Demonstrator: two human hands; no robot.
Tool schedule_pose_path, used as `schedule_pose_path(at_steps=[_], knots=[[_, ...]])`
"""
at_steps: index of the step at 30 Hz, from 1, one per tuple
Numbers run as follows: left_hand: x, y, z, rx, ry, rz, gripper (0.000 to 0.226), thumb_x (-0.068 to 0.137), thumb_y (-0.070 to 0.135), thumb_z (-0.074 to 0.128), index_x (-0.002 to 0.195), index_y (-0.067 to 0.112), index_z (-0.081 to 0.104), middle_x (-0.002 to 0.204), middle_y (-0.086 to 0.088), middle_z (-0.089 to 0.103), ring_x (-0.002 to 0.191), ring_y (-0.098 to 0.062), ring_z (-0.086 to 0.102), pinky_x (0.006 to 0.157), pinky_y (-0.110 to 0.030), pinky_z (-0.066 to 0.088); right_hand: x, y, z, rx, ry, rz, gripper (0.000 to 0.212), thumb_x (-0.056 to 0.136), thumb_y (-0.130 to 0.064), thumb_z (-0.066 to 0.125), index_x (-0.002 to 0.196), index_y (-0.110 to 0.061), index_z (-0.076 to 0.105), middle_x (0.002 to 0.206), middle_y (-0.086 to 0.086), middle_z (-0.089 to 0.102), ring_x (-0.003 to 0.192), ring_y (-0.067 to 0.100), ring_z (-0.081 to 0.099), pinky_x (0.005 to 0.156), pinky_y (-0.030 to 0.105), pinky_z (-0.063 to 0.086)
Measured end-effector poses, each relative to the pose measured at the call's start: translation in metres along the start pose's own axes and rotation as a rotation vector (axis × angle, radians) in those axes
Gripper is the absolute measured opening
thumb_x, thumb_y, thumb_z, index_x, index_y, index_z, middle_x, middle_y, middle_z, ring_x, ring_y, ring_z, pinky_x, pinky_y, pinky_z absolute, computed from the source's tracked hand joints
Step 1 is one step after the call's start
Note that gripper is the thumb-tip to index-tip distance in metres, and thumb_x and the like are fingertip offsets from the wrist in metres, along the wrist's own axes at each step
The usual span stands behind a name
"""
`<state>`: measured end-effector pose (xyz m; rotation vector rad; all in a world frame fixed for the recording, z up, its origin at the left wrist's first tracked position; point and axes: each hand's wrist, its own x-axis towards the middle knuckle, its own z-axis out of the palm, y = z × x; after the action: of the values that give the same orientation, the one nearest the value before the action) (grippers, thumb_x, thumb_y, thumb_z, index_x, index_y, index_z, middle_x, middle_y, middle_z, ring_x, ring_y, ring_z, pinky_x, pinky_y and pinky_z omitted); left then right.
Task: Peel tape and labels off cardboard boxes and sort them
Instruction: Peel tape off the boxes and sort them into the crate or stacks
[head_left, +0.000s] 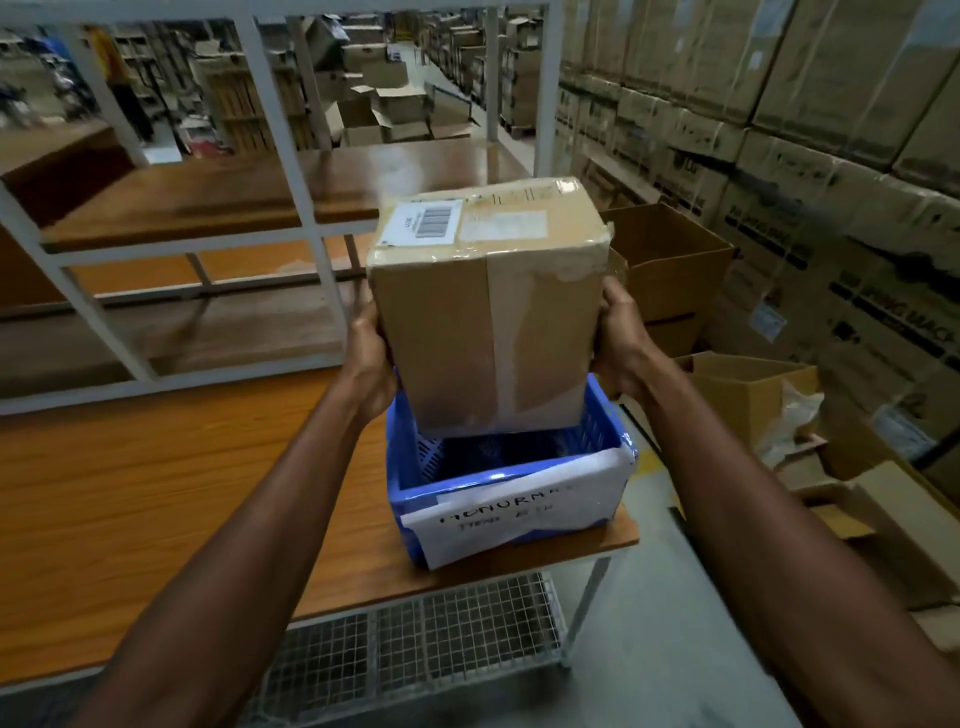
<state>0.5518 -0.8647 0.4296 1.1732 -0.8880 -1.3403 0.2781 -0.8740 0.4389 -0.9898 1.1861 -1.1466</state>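
Head view. Both hands clamped on one cardboard box (485, 306): left hand (373, 358) pressed against the left face, right hand (621, 338) wrapped round the right face, fingers of each mostly hidden behind the box. Held clear of the wooden table (156, 493), tilted, directly above the blue basket (415, 467) at the table's right end; contact with the basket rim cannot be told. Paper sign (519, 506) taped across the basket front, handwriting partly legible. Barcode label (427, 222) intact on the top face; second pale label (504, 225) just beside it. Clear tape (498, 332) down the middle of the near face and along the top edges, wrinkled at the right corner (582, 265).

Step in hand, as judged: handling the box for inspection or placement; peeling not yet begun. Next move calls for a steady rest on the table, one hand freed, a lifted tape edge at the wrinkled corner as the likely starting place. Open boxes (670, 260) to the right, purpose unclear.
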Motion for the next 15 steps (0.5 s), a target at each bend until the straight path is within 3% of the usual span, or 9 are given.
schedule_pose_path(at_steps=[3, 6, 12, 15], knots=[[0.014, -0.015, -0.001, -0.099, 0.002, -0.040, 0.063, 0.108, 0.051, 0.027, 0.117, 0.013, 0.076, 0.108, -0.016, 0.077, 0.094, -0.031, 0.075, 0.071, -0.037, 0.060, 0.016, 0.016, -0.003, -0.007, 0.004, 0.065, 0.063, 0.106, -0.056, 0.024, 0.105, -0.025, 0.079, 0.113, 0.011, 0.077, 0.103, 0.027, 0.068, 0.091, 0.043, 0.051], [0.021, -0.032, 0.003, -0.131, 0.023, -0.064, 0.063, 0.107, 0.054, 0.028, 0.116, 0.016, 0.078, 0.115, -0.017, 0.075, 0.102, -0.033, 0.073, 0.083, -0.042, 0.060, 0.028, 0.034, -0.010, -0.026, -0.003, 0.102, 0.065, 0.106, -0.056, 0.023, 0.126, -0.017, 0.071, 0.118, 0.013, 0.075, 0.111, 0.028, 0.070, 0.104, 0.054, 0.052], [0.026, -0.055, 0.006, -0.174, 0.040, -0.056, 0.068, 0.107, 0.061, 0.027, 0.134, 0.014, 0.068, 0.122, -0.019, 0.073, 0.108, -0.034, 0.071, 0.076, -0.038, 0.062, 0.053, 0.059, -0.020, -0.009, -0.034, 0.124, 0.065, 0.104, -0.059, 0.026, 0.132, -0.018, 0.067, 0.123, 0.014, 0.074, 0.119, 0.031, 0.068, 0.112, 0.059, 0.045], [0.029, -0.056, 0.013, -0.170, 0.084, -0.018, 0.070, 0.105, 0.065, 0.026, 0.131, 0.016, 0.068, 0.120, -0.017, 0.074, 0.108, -0.031, 0.072, 0.077, -0.038, 0.062, 0.058, 0.060, -0.015, 0.035, 0.000, 0.142, 0.064, 0.108, -0.053, 0.023, 0.131, -0.014, 0.067, 0.121, 0.014, 0.075, 0.120, 0.032, 0.067, 0.113, 0.058, 0.045]])
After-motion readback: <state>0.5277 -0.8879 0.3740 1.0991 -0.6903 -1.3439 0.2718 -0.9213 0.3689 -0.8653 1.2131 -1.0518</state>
